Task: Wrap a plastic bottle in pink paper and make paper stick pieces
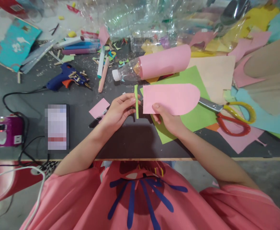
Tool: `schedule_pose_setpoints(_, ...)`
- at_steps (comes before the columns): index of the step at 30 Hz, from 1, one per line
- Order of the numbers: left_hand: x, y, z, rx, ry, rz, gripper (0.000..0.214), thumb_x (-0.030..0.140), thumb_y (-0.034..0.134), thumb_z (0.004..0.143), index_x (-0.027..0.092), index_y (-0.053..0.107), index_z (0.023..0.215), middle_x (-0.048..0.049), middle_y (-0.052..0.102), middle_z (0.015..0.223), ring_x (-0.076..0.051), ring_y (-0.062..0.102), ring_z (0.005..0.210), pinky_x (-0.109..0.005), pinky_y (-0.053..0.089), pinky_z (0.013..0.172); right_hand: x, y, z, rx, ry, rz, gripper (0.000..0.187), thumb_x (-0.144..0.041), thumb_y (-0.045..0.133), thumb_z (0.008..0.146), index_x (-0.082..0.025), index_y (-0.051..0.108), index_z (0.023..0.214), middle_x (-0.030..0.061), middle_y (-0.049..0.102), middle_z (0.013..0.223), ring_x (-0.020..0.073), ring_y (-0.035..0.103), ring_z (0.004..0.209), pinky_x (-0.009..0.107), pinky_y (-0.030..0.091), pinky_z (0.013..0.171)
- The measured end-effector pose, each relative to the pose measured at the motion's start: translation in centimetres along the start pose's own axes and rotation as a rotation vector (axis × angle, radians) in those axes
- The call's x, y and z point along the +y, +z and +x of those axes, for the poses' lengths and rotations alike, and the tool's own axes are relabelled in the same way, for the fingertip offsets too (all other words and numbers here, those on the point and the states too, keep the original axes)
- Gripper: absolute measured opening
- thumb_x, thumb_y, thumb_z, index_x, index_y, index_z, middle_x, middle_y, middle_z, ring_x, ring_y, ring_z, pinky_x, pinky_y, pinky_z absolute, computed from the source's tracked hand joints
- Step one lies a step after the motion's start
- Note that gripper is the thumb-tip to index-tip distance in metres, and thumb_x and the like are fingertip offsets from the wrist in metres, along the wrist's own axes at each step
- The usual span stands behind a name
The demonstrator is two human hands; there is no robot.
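Note:
My left hand [120,110] pinches a thin green paper strip [136,101], held upright above the dark table [130,140]. My right hand [167,118] grips the lower left edge of a pink paper piece [170,98] with one rounded end. Strip and pink piece are close together, almost touching. Under the pink piece lies a green paper sheet [192,118]. Behind it lies a clear plastic bottle [130,72] wrapped in pink paper [165,61].
Scissors with yellow and red handles [235,116] lie to the right on coloured paper. A blue glue gun [66,78] and markers [79,46] sit at the back left. A phone [56,127], a small pink square [99,108] and a magenta device [7,131] are to the left.

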State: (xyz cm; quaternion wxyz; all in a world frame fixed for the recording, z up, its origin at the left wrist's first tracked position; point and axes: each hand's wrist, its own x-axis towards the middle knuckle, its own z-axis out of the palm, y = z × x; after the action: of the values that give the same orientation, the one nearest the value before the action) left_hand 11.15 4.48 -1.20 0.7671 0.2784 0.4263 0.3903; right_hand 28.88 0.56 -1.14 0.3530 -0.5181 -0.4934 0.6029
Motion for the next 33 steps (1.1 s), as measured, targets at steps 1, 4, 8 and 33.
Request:
schedule_pose_setpoints(1,-0.03,-0.06,0.01,0.006,0.003,0.013,0.018,0.022,0.079,0.068,0.017,0.065,0.078,0.006,0.066,0.066,-0.004,0.062,0.059,-0.011,0.05,0.056,0.0,0.0,0.0,-0.003,0.0,-0.006,0.056,-0.06,0.045,0.089,-0.023,0.043,0.048,-0.0026,0.04,0.045,0.0105,0.038,0.045,0.029,0.037,0.052)
schedule_pose_setpoints(4,-0.15,-0.23,0.06,0.016,0.013,0.031,0.022,0.025,0.081,0.065,0.018,0.065,0.078,0.0066,0.065,0.066,-0.004,0.061,0.058,-0.012,0.05,0.056,-0.02,0.05,0.02,-0.001,0.008,-0.01,0.056,-0.064,0.045,0.087,-0.023,0.043,0.049,-0.0028,0.04,0.045,0.0103,0.038,0.044,0.029,0.036,0.051)
schedule_pose_setpoints(8,-0.41,-0.28,0.2,0.015,0.034,0.038,0.028,0.029,0.085,0.059,0.018,0.064,0.074,0.0067,0.066,0.064,-0.004,0.062,0.056,-0.012,0.052,0.056,-0.09,0.11,-0.01,-0.015,0.015,-0.026,0.057,-0.066,0.045,0.086,-0.023,0.042,0.049,-0.0031,0.04,0.046,0.0101,0.038,0.044,0.028,0.037,0.051)
schedule_pose_setpoints(33,-0.61,-0.59,0.37,0.027,0.156,0.162,0.035,0.036,0.087,0.059,0.017,0.062,0.074,0.0051,0.065,0.065,-0.006,0.061,0.057,-0.018,0.054,0.06,-0.06,0.17,-0.19,-0.043,0.025,-0.038,0.062,-0.071,0.045,0.084,-0.023,0.041,0.046,-0.0035,0.039,0.045,0.01,0.037,0.045,0.028,0.039,0.053)
